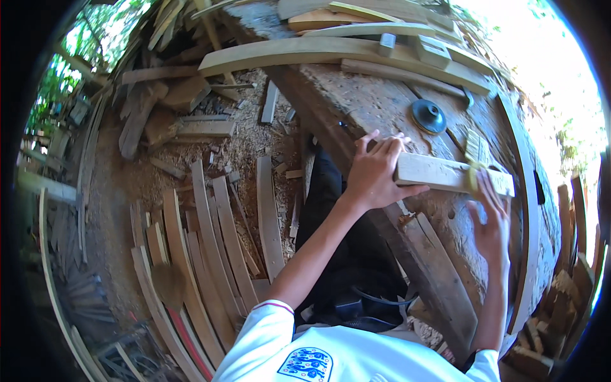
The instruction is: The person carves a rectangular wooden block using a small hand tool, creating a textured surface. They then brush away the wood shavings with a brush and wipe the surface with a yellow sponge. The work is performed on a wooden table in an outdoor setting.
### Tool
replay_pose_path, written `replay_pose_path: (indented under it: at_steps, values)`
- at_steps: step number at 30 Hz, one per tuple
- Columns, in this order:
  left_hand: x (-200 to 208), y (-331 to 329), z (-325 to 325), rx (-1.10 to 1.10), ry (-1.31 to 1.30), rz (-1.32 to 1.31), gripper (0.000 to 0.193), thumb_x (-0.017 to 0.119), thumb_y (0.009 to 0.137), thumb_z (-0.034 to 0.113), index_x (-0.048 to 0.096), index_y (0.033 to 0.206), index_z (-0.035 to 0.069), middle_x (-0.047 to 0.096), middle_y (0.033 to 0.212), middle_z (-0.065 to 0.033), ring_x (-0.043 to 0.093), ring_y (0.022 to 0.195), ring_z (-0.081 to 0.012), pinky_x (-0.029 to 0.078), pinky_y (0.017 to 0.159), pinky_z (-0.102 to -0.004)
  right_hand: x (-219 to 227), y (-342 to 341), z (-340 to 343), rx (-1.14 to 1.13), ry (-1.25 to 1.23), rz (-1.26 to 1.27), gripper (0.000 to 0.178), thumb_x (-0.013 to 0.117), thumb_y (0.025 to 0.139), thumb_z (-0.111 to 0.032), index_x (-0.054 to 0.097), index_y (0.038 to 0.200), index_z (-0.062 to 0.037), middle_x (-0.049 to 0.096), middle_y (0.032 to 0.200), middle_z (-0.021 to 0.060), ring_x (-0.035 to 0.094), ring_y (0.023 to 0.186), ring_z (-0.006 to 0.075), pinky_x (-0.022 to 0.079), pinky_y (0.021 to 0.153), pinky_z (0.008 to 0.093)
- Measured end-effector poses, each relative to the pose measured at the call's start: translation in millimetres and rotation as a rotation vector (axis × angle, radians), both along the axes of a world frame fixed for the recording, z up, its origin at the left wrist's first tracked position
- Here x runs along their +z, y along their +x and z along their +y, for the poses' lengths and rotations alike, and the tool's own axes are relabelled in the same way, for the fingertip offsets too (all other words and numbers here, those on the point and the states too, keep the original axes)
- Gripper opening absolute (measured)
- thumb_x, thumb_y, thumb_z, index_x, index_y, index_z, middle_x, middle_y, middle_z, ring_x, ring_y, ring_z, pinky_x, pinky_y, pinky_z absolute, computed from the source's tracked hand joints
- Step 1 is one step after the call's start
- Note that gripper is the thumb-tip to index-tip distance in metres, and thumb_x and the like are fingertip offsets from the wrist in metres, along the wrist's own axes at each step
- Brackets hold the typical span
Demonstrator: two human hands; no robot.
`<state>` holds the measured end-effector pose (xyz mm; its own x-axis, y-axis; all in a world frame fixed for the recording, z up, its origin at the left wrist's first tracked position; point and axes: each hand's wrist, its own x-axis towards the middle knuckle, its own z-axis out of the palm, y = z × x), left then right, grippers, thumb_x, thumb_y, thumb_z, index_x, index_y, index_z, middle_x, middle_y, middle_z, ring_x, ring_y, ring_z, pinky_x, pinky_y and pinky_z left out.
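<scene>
A pale squared wooden block [439, 173] lies crosswise over the rough workbench [363, 108]. My left hand [375, 170] is closed around its left end, with the thumb along the near edge. The fingers of my right hand [491, 219] are stretched out against the near face at the right end, and the thumb stands apart. Beside these fingers a yellowish strip [473, 177] crosses the block; its kind is unclear. Just beyond the block is a pale brush-like piece [476, 148]. A dark round disc with a raised hub [429, 116] sits farther back on the bench.
Long timber pieces [331, 51] lie across the far bench, with a small wood block [433, 52] on top. A hammer-like tool [407, 75] lies nearby. At left, several planks [216, 235] lean above a floor of shavings [245, 130]. A long board [527, 223] runs along the right edge.
</scene>
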<state>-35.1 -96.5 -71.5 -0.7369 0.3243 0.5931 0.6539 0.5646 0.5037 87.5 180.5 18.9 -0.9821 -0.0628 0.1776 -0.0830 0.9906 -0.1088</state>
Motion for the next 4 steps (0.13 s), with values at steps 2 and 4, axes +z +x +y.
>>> replay_pose_path:
  at_steps: [2, 4]
  values:
    - [8, 1, 0, -0.039, 0.004, -0.066, 0.100, 0.079, 0.079, 0.079, 0.059, 0.141, 0.004, 0.074, 0.128, -0.0172, 0.071, 0.125, -0.0293, 0.033, 0.125, -0.0533, -10, 7, 48, -0.122, 0.029, 0.039, 0.055, 0.065, 0.108, -0.028, 0.055, 0.161, -0.0187, 0.050, 0.168, 0.0064, 0.041, 0.160, 0.0265, 0.013, 0.130, 0.0711]
    - [0, 0, 3, -0.006, 0.030, -0.017, 0.098, 0.077, 0.081, 0.080, 0.059, 0.141, 0.005, 0.074, 0.128, -0.0183, 0.069, 0.130, -0.0273, 0.031, 0.127, -0.0544, -12, -2, 63, -0.126, 0.040, 0.058, 0.053, 0.064, 0.109, -0.026, 0.055, 0.161, -0.0190, 0.050, 0.169, 0.0062, 0.040, 0.160, 0.0270, 0.012, 0.129, 0.0739]
